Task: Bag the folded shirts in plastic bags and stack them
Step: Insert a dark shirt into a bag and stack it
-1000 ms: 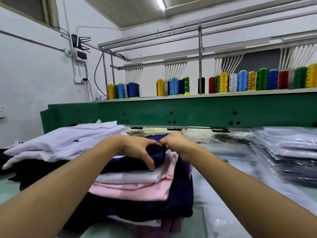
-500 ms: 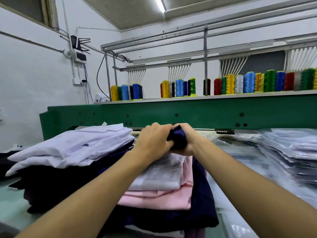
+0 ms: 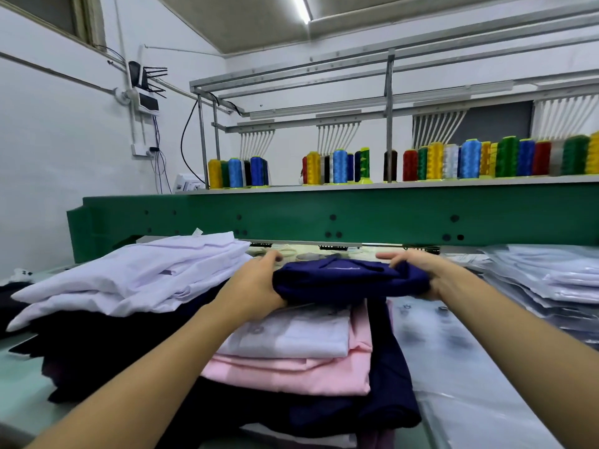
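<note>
Grips a folded navy shirt [image 3: 350, 280] at both ends, left hand [image 3: 256, 283] and right hand [image 3: 418, 270] clamped on the cloth. Holds it just above the pile of unbagged shirts [image 3: 291, 338] at the middle of the tabletop [image 3: 22, 380], stretched wide, no longer bunched between the fists as half a second ago. Seems ready for the clear plastic bags [image 3: 453, 351] alongside, toward the right edge.

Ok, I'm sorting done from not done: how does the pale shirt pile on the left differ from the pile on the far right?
The left pile is bare cloth; the right pile is bagged in glossy clear plastic. The left pile looks soft and rumpled, with loose edges; the right pile lies in flat, thin layers. Both are mostly pale, whitish shirts.
</note>
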Tool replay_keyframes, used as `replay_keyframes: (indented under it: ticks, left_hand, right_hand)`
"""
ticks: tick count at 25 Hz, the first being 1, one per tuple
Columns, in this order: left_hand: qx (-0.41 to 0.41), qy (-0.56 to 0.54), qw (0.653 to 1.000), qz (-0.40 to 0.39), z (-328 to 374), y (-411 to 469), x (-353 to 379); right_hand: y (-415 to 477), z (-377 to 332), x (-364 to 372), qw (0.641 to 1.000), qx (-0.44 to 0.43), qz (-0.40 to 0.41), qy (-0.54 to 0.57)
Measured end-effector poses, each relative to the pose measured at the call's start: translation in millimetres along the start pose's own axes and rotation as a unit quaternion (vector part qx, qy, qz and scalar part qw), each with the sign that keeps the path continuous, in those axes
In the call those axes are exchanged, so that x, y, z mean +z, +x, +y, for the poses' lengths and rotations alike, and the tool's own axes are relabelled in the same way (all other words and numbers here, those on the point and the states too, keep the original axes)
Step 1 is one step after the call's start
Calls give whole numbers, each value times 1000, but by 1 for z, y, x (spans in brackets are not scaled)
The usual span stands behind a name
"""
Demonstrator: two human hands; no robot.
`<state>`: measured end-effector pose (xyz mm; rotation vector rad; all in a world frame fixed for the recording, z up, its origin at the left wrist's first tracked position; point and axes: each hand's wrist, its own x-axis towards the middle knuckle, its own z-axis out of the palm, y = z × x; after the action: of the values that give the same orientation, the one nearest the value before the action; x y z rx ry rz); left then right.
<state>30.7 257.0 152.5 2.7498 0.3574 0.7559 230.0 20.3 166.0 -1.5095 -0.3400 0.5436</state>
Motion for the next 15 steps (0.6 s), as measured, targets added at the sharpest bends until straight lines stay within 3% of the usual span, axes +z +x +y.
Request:
replay_keyframes:
  ticks: [3, 5, 6, 8, 9, 10, 12, 15]
  left_hand:
    - [-147, -48, 987, 41, -4, 3, 10]
    - [-210, -184, 957, 79, -7, 9, 11]
    - [-234, -319, 914, 91, -6, 14, 12]
    - [-274, -594, 755, 44, 9, 18, 10]
    - [-281, -666, 691, 10, 15, 19, 8]
    - [-286, -696, 659, -19, 19, 22, 9]
    - [-286, -688, 662, -85, 30, 27, 4]
    - [-261, -627, 722, -131, 53, 32, 0]
  right_hand:
    - [-2, 11, -6, 999, 14, -27, -28]
    - [-3, 12, -5, 999, 13, -38, -28]
    - [-4, 12, -5, 999, 12, -39, -33]
    - [-4, 15, -4, 998, 13, -42, -54]
    - [-3, 17, -3, 997, 17, -43, -68]
    - [-4, 19, -2, 996, 17, -37, -83]
    - [-3, 18, 1, 994, 8, -17, -111]
    - [-5, 9, 8, 993, 1, 4, -115]
